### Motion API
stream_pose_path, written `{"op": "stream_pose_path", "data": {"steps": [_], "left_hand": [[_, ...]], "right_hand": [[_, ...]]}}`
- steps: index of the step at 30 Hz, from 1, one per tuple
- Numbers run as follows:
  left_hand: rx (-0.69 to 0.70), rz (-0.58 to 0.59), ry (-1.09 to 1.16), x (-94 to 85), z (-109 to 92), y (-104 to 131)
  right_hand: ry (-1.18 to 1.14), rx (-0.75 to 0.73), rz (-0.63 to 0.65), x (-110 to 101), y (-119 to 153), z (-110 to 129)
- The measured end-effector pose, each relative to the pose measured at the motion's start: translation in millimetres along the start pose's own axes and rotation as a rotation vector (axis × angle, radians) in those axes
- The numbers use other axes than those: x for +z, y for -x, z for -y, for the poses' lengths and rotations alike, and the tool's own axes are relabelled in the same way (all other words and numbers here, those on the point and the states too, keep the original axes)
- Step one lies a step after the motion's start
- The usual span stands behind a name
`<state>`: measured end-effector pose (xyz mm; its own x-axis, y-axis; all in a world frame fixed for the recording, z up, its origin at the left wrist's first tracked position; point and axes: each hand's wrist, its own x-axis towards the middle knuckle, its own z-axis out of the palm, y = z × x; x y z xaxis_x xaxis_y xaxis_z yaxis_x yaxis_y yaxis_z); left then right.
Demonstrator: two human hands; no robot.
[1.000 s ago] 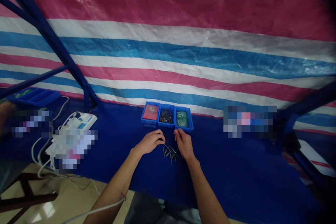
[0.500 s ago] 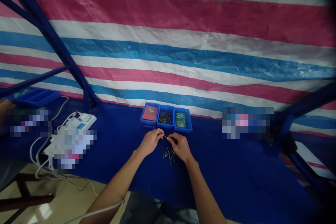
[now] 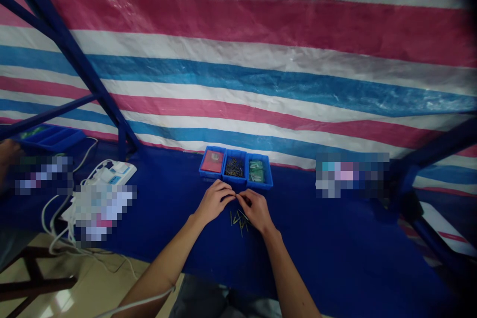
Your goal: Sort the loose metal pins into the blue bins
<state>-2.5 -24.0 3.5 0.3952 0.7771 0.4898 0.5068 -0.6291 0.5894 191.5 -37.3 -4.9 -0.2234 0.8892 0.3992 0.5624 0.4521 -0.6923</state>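
Note:
My left hand (image 3: 216, 199) and my right hand (image 3: 255, 207) meet at the fingertips over the blue table (image 3: 328, 253). Both are closed in a pinch; whatever lies between the fingertips is too small to make out. Several thin yellowish pieces (image 3: 239, 219) lie loosely on the table just below my right hand. Behind the hands stand three joined blue bins: the left one holds a red item (image 3: 212, 161), the middle one dark metal pieces (image 3: 234, 166), the right one green-and-clear packets (image 3: 257, 171).
White power strips (image 3: 121, 173) with tangled cables lie at the left. Another person's hand (image 3: 8, 155) is near a blue divided tray (image 3: 55, 137) at the far left. Blue frame bars and a striped sheet (image 3: 238, 84) stand behind the table.
My left hand's fingers have shifted slightly and now bend over toward my right fingertips. The thin piece that showed between the hands is no longer visible.

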Motion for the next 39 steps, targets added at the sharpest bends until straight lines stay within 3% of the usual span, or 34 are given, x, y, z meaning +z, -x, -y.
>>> {"op": "stream_pose_path", "data": {"steps": [6,16,39], "left_hand": [[-0.023,0.032,-0.038,-0.4,-5.6,-0.4],[-0.138,-0.007,0.092,0.1,-7.4,-0.6],[-0.168,0.048,0.162,-0.2,-1.0,-1.5]], "right_hand": [[-0.053,-0.021,0.013,-1.1,0.7,2.2],[-0.001,0.008,0.031,-0.7,-1.3,0.9],[0.018,-0.017,-0.003,0.8,-1.0,1.2]]}}
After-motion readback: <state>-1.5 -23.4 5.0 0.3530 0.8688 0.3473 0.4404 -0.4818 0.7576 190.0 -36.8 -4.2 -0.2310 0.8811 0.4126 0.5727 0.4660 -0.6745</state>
